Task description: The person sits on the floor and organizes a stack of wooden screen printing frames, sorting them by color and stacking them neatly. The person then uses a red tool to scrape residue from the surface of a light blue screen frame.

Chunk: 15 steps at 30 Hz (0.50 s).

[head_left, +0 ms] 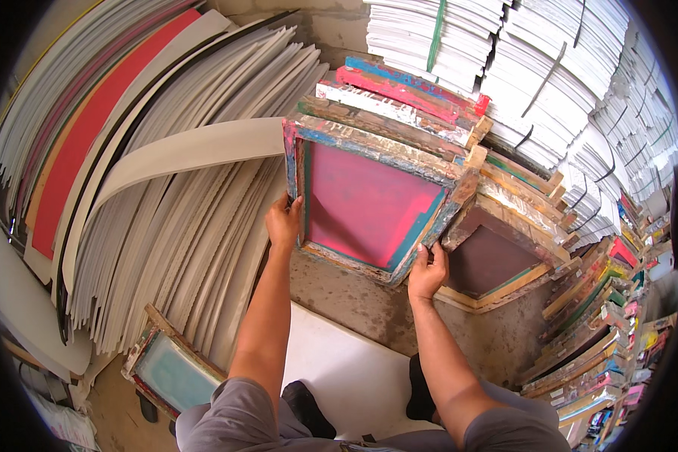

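Note:
Both my hands are on a wooden-framed printing screen (373,196) with pink mesh and paint-stained edges. My left hand (284,221) is closed round its left side, with the fingers partly behind the frame. At the lower right corner my right hand (428,271) grips the frame, thumb in front. The screen tilts upright against a row of similar wooden frames (399,105) behind it. Just right of my right hand leans another screen with dark brown mesh (490,260).
Tall curved sheets (196,188) lean in a thick stack on the left. A smaller screen with pale blue mesh (175,373) stands at lower left. Strapped white bundles (437,34) rise at the back. Several more frames (587,354) line the right. A white board (339,361) lies by my feet.

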Each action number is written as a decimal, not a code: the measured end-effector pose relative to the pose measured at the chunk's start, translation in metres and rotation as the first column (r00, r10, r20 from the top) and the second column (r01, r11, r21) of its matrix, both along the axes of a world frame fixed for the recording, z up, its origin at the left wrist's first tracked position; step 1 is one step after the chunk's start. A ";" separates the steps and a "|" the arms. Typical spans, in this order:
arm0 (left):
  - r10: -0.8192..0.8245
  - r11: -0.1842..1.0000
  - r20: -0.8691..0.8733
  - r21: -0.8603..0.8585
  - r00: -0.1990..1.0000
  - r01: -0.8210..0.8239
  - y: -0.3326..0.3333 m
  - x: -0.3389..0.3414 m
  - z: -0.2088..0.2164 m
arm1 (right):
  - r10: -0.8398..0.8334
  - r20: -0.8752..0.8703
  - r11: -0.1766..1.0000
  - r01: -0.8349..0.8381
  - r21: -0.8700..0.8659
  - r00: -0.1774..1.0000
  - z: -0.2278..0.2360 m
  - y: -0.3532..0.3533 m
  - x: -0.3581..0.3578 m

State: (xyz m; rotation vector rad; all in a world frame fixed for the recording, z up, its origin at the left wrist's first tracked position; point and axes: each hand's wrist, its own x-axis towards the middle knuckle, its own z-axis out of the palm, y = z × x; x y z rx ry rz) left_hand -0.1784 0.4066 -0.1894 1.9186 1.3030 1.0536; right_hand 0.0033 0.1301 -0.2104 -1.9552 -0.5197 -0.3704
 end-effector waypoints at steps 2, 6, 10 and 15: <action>0.037 0.998 0.029 0.055 0.999 -0.039 0.003 0.000 -0.004 | 0.006 0.051 1.000 -0.005 -0.015 0.999 0.001 0.001 0.001; -0.008 0.999 0.012 -0.031 1.000 0.009 -0.004 0.004 0.011 | 0.015 0.113 1.000 -0.012 -0.026 0.993 0.001 -0.005 0.010; -0.010 0.999 -0.020 0.043 1.000 0.011 0.001 0.001 0.008 | 0.025 0.077 0.997 -0.031 0.075 0.997 0.001 -0.003 0.011; -0.045 0.997 0.046 -0.057 0.998 0.047 -0.014 0.002 0.008 | -0.010 -0.032 0.980 0.016 0.197 0.999 0.008 0.003 -0.003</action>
